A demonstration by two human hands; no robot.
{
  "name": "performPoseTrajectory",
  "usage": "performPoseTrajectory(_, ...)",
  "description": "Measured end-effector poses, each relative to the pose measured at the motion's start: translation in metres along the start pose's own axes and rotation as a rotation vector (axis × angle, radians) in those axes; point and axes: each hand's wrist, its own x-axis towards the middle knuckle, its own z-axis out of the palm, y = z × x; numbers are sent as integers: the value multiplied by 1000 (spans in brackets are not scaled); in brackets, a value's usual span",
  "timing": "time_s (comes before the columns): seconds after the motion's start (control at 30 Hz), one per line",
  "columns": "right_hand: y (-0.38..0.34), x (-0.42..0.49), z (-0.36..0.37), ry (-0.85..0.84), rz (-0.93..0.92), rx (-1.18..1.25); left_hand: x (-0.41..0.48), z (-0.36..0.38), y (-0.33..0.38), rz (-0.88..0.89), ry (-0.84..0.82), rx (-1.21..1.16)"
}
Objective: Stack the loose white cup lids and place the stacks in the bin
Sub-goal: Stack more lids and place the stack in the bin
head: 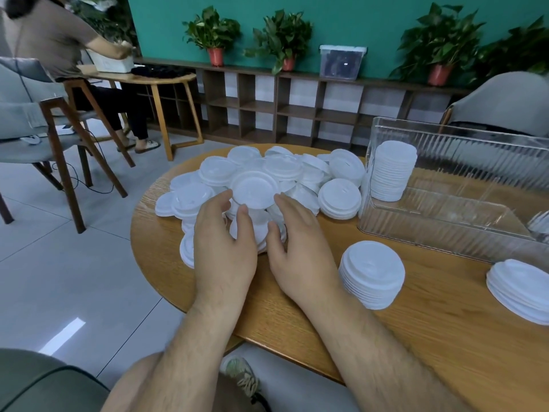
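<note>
A heap of loose white cup lids [285, 173] covers the far left part of the round wooden table [416, 346]. My left hand [224, 245] and my right hand [297, 251] reach into the near side of the heap, side by side. Their fingertips touch the two edges of a large top lid [254, 188], and both thumbs lie against a small stack of lids [258, 230] between them. Fingers look relaxed, not curled tight. A clear ribbed bin [445, 233] stands to the right with one tall lid stack [392, 173] inside.
Two finished lid stacks stand on the table: one [372, 275] just right of my right hand, another [520, 289] at the right edge. Another person sits at a separate table at the back left. Chairs stand left and far right; a shelf with plants lines the wall.
</note>
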Motion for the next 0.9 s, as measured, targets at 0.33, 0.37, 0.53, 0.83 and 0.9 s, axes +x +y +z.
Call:
performPoseTrajectory(0.33, -15, -22, -56, 396, 2, 184, -19, 2, 39, -62, 79, -449)
performPoseTrajectory(0.37, -15, -26, -65, 412, 29, 215, -23, 5, 44, -66, 55, -482)
performPoseTrajectory(0.53, 1, -45, -103, 393, 130, 360, -43, 22, 55, -60, -145, -454)
performPoseTrajectory(0.83, 43, -69, -137, 348, 231, 426, -67, 46, 76, -95, -371, -512)
performPoseTrajectory(0.9, 53, -71, -142, 303, 229, 385, -71, 52, 76, -91, -401, -525)
